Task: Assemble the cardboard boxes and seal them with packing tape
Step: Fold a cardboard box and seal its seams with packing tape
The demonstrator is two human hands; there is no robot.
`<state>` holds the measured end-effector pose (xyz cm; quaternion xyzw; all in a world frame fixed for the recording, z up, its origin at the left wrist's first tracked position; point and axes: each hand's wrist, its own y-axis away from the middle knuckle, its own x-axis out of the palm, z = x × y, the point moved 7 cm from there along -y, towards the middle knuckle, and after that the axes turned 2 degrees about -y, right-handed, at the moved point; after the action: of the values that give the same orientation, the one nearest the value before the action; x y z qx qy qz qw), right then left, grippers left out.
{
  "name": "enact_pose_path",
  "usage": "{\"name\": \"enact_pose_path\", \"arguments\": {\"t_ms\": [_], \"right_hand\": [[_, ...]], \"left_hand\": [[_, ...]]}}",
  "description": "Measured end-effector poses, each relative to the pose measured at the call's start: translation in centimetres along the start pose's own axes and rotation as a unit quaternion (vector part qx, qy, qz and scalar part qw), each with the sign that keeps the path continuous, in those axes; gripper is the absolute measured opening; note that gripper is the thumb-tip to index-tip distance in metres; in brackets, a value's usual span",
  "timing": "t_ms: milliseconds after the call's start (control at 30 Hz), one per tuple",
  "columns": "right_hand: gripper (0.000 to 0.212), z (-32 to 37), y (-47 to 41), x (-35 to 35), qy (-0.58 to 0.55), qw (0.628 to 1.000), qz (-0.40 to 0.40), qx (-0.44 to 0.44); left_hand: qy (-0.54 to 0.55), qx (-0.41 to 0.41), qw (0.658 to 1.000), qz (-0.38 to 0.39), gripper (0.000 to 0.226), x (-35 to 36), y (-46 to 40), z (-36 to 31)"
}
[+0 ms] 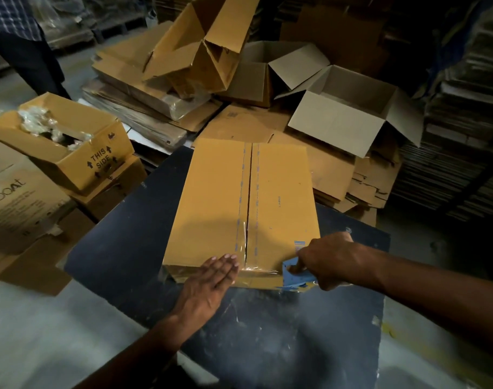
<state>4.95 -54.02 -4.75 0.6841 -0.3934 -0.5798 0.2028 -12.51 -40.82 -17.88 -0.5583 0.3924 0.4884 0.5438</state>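
Left hand point(211, 279), open and flat, pins the box point(248, 197) near edge so the tape point(258, 269) bonds while the right hand point(328, 261), clenched on the blue dispenser point(291, 273), apparently draws it rightward.

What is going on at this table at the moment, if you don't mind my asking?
A person is taping a closed cardboard box that lies on the dark table. The left hand presses flat on the box's near edge, beside the centre seam. The right hand holds a blue tape dispenser at the near right corner, with clear tape running along that edge. Open and flattened boxes are piled behind.
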Motion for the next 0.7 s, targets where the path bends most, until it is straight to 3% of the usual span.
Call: {"name": "enact_pose_path", "arguments": {"t_ms": [100,167,233,367,467,700], "right_hand": [[0.056,0.1,0.1,0.1,-0.004,1.0,-0.009,-0.002],[0.054,0.1,0.1,-0.2,-0.012,1.0,-0.018,-0.003],[0.056,-0.1,0.1,-0.3,-0.022,1.0,-0.016,-0.004],[0.065,0.2,-0.1,-0.4,-0.031,0.999,-0.01,-0.002],[0.073,0.3,-0.3,-0.8,-0.027,1.0,-0.01,-0.008],[0.062,0.4,-0.6,-1.4,-0.014,0.999,-0.018,-0.034]], "left_hand": [[-0.003,-0.015,0.999,0.031,0.139,0.8,-0.2,0.2],[0.003,-0.029,0.998,0.054,0.141,0.9,-0.1,0.6],[0.011,-0.037,0.997,0.063,0.131,0.5,-0.3,0.7],[0.074,-0.037,0.995,0.048,0.059,-0.8,-1.0,-0.9],[0.062,-0.064,0.989,0.122,0.064,-2.1,-2.2,-2.1],[0.03,0.02,0.99,0.137,0.064,-2.0,-5.9,-9.0]]}}
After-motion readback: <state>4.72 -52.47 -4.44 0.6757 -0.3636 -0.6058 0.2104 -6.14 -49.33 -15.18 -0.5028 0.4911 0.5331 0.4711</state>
